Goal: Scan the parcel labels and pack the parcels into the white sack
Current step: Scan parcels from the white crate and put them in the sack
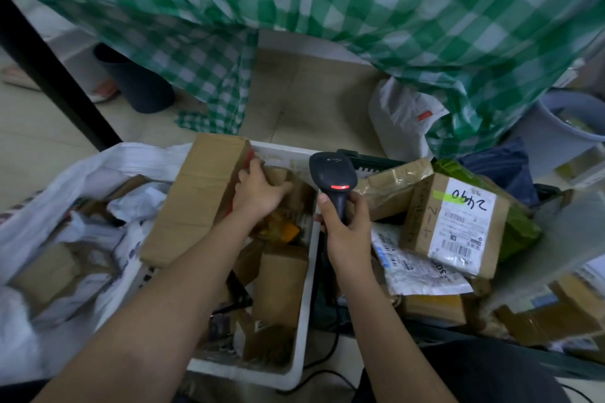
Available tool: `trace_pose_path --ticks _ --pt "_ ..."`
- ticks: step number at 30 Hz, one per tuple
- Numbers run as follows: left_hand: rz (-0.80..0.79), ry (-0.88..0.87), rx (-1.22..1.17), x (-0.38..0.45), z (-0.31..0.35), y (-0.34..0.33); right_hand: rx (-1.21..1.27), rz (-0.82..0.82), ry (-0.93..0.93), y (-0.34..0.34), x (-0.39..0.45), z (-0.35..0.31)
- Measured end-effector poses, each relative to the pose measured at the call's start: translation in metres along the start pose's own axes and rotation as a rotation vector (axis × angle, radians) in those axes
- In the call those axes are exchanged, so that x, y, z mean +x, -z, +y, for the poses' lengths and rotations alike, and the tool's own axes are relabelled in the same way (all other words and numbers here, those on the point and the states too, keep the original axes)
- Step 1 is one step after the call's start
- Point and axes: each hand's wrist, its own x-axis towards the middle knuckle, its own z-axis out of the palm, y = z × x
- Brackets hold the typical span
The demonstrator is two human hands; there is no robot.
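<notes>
— left hand (pixel 258 188), what is it doing?
— it reaches into the white plastic crate (pixel 304 321), fingers curled over the edge of a large brown cardboard box (pixel 193 196) that leans tilted against the crate's left wall. it grips that box near its red-marked side.

— and the right hand (pixel 343 232)?
— it holds a black handheld barcode scanner (pixel 332 178) by the handle, fingers wrapped round it, thumb up the side. a red light glows on the scanner's head, which points away from the person, toward the far rim of the crate.

— where is the white woven sack (pixel 98 167)?
— just left of the crate, its mouth open. brown parcels and crumpled white mailers lie inside it.

— what else is in the crate?
— more small brown cardboard parcels (pixel 281 285), stacked loosely; an orange item sits among them, too blurred to name.

— and on the right?
— a heap of parcels. on top sits a brown box with a white shipping label (pixel 458 226) bearing handwritten black marks, tilted. a white plastic mailer bag (pixel 415 265) lies beside it, a green plastic pouch (pixel 517 229) behind it.

— the background?
— a green-and-white checked cloth (pixel 327 3) hangs across the top, over a tan floor. a grey bucket (pixel 566 121) stands far right.
</notes>
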Motion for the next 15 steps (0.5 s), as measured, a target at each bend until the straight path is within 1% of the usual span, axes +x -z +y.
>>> trace_pose_path --ticks 4,6,8,11,12,13,14,15 --pt "0.073 -0.025 -0.244 -0.031 -0.020 0.048 0.011 -0.002 -0.019 -0.011 -0.022 -0.003" --pt "0.076 -0.042 -0.361 -0.049 -0.035 0.074 0.012 0.027 -0.027 -0.016 -0.033 -0.003" --pt "0.064 -0.029 -0.492 -0.067 -0.049 0.098 0.014 0.055 -0.025 -0.022 -0.044 -0.004" --pt "0.115 -0.009 -0.706 -0.092 -0.068 0.121 0.013 0.075 -0.021 -0.030 -0.056 -0.007" --pt "0.131 -0.037 -0.731 -0.101 -0.074 0.126 0.010 0.076 -0.016 -0.032 -0.059 -0.007" --pt "0.153 -0.087 -0.702 -0.109 -0.082 0.129 0.000 0.074 -0.015 -0.034 -0.061 -0.007" --pt "0.172 -0.170 -0.639 -0.116 -0.092 0.130 -0.007 0.072 -0.023 -0.035 -0.063 -0.006" --pt "0.184 -0.257 -0.526 -0.123 -0.102 0.131 -0.011 0.062 -0.039 -0.036 -0.066 -0.006"
